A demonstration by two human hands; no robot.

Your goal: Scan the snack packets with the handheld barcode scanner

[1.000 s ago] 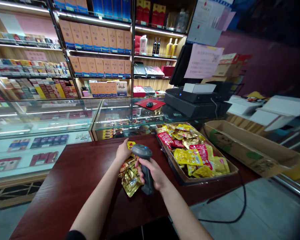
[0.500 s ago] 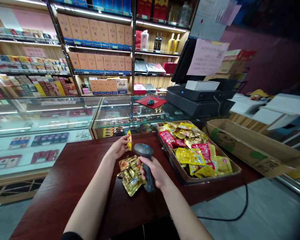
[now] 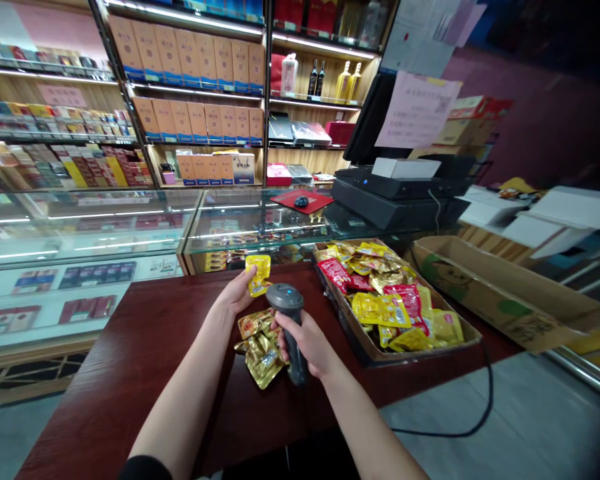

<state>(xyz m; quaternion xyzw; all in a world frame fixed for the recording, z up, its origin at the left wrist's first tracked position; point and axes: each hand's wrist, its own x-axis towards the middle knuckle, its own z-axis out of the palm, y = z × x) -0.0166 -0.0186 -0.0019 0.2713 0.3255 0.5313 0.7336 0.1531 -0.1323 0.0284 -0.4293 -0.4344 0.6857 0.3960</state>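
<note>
A small yellow snack packet [image 3: 259,272] is pinched in my left hand [image 3: 237,293], held upright above the table with its broad face toward me. Wrapped round the handle of a dark grey barcode scanner [image 3: 286,298] is my right hand [image 3: 307,343]; the scanner's head points forward and left, close to the packet. Under and between my hands, gold foil packets [image 3: 261,360] lie in a loose pile on the dark red-brown table [image 3: 170,333]. The scanner partly covers that pile.
To the right stands an open cardboard tray [image 3: 405,361] full of yellow, red and gold packets. Beyond it is a long cardboard box [image 3: 485,293]. A glass counter [image 3: 240,227] borders the table's far side, with a computer monitor [image 3: 373,120] at the back right. A black cable [image 3: 489,400] loops at the right.
My left hand has turned the yellow packet from edge-on to its broad face showing. My right hand and the scanner have stayed nearly in place.
</note>
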